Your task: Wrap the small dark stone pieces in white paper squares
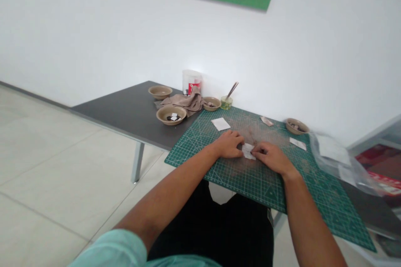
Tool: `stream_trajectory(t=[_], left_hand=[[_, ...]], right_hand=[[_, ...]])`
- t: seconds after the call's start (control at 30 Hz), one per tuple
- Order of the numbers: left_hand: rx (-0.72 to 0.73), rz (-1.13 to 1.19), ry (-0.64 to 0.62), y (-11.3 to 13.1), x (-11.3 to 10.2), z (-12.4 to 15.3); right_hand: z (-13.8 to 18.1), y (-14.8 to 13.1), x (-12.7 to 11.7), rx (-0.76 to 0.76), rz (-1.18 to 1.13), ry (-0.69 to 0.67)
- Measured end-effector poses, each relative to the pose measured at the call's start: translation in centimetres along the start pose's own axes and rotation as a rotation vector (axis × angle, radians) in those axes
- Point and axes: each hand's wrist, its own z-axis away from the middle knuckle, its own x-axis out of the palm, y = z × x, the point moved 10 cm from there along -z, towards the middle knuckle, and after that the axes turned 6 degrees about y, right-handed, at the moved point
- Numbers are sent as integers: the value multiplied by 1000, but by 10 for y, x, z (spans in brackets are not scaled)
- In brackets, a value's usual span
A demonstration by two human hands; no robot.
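A small white piece point(248, 151), paper-like with an uneven edge, lies on the green cutting mat point(194, 144) between my two hands. My left hand point(229, 143) holds it at the left edge, thumb and fingers curled against it. From the right, my right hand point(272, 157) has its thumb and fingertips pinched together over the same piece. Something small and dark shows at those fingertips, too small to name. Brownish smudges cover the mat around both hands.
A white square sheet point(221, 124) lies behind my left hand. Bowls stand at the back, one bowl point(171, 115) with black and white pieces. A brown cloth point(184, 101), a clear tub point(191, 80), a jar with sticks point(226, 102) and a plastic bag point(332, 154) surround the mat.
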Motion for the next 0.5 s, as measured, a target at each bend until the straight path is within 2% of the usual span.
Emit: stream_trajectory(t=[0.07, 0.13, 0.3, 0.5], left_hand=[[-4, 0, -2, 0, -1, 0], [-7, 3, -5, 0, 0, 0], [-4, 4, -5, 0, 1, 0], [-5, 3, -8, 0, 1, 0]], right_hand=[[0, -8, 7, -32, -21, -29], [-4, -9, 11, -24, -7, 0], [-8, 9, -2, 55, 65, 89], [1, -12, 8, -35, 1, -25]])
